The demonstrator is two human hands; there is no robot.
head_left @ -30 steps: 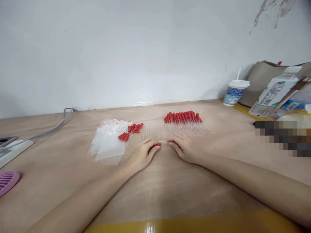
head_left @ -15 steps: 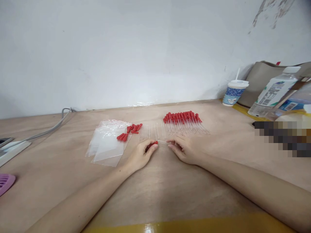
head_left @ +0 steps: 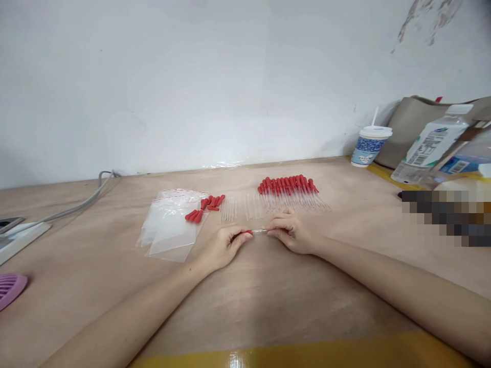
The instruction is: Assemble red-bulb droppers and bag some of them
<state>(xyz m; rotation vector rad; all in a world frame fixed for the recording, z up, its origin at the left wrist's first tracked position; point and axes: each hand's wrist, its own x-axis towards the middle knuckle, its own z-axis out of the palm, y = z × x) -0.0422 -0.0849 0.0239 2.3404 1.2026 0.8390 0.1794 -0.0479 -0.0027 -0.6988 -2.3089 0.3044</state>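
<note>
My left hand (head_left: 229, 244) pinches a red rubber bulb (head_left: 249, 232), most of it hidden by the fingers. A clear thin dropper tube (head_left: 259, 231) bridges the gap between my hands, its left end at the bulb's mouth. Its right part is gripped in the closed fingers of my right hand (head_left: 288, 231). Just beyond my hands lie several loose clear tubes (head_left: 229, 208). Loose red bulbs (head_left: 194, 216) rest to the left, partly on clear plastic bags (head_left: 169, 232). Behind my right hand is a row of droppers with red bulbs (head_left: 287, 186) fitted on clear tubes.
At the back right stand a lidded paper cup (head_left: 370, 146) with a straw, a plastic bottle (head_left: 431, 145) and a grey bag (head_left: 406, 128). On the left are a grey cable (head_left: 82, 203) and a purple slatted object (head_left: 11, 290). A wall borders the table (head_left: 245, 312) behind.
Both hands have shifted slightly, lowering the bulb and tube a little toward me. The tube now lies nearly level, and less of the red bulb shows past my left fingers.
</note>
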